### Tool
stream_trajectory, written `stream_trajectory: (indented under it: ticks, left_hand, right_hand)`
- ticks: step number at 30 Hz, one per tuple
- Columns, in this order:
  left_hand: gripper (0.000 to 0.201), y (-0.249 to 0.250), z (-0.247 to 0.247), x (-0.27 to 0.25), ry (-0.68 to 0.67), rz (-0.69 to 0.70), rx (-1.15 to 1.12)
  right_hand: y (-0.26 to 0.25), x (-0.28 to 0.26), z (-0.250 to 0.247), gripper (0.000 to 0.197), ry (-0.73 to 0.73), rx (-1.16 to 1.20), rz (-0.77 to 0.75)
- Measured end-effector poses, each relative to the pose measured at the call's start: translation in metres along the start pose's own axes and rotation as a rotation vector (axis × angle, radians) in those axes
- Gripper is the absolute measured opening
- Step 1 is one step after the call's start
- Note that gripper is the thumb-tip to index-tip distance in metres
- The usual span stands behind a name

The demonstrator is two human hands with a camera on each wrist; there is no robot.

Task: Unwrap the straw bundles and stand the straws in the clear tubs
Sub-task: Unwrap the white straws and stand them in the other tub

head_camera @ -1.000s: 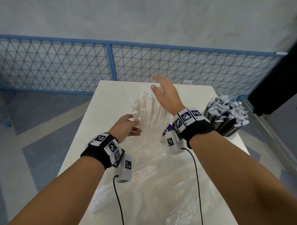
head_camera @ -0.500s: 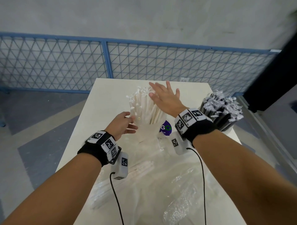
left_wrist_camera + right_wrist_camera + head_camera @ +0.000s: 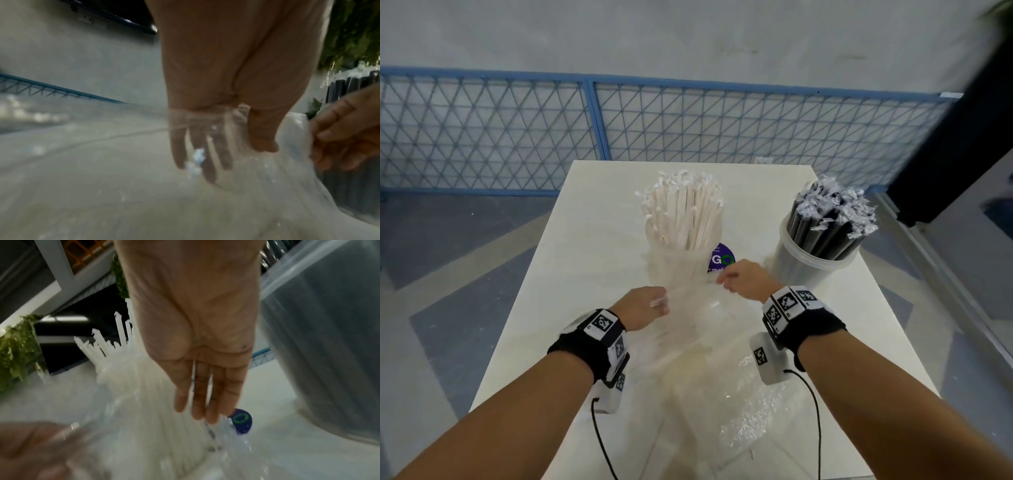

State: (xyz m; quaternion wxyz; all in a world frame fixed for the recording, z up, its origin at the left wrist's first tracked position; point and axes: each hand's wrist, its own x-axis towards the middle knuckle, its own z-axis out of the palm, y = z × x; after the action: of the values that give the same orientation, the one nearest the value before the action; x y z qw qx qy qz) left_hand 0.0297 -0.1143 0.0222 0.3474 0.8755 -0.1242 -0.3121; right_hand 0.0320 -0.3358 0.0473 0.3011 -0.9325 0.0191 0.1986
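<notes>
We have drawn both hands back from the white straws [image 3: 683,209] toward ourselves. Our right hand [image 3: 746,279] has dropped from above the straw tips, and with our left hand [image 3: 645,306] it now grasps the clear wrapper [image 3: 688,301] below the tub [image 3: 674,265].

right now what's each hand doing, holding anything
Left hand: grips the clear plastic wrapper, fingers inside it, thumb outside.
Right hand: pinches the same wrapper near the purple label.
</notes>
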Motion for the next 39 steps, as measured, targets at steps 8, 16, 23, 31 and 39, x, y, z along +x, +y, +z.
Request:
stream_trajectory:
  ticks: [8, 16, 23, 31, 39]
  left_hand:
    - [0.035, 0.034, -0.008, -0.017, -0.031, 0.137, -0.348]
    - [0.021, 0.045, -0.015, -0.024, 0.142, 0.275, -0.28]
    - [0.015, 0.04, -0.013, -0.022, 0.204, 0.315, -0.227]
    - [0.013, 0.041, -0.011, -0.023, 0.217, 0.283, -0.316]
    - [0.019, 0.045, -0.01, -0.028, 0.196, 0.312, -0.4]
  right_hand:
    - [-0.003, -0.004, 0.021, 0.034, -0.118, -0.127, -0.195]
    - [-0.037, -0.016, 0.005, 0.031, -0.07, -0.423, -0.204]
    - [-0.044, -0.014, 0.006, 0.068, -0.141, -0.622, -0.264]
    - [-0.058, -0.027, 0.001, 0.057, -0.386, -0.717, -0.098]
    - [-0.066, -0.034, 0.01, 0.051, -0.391, -0.548, -0.231]
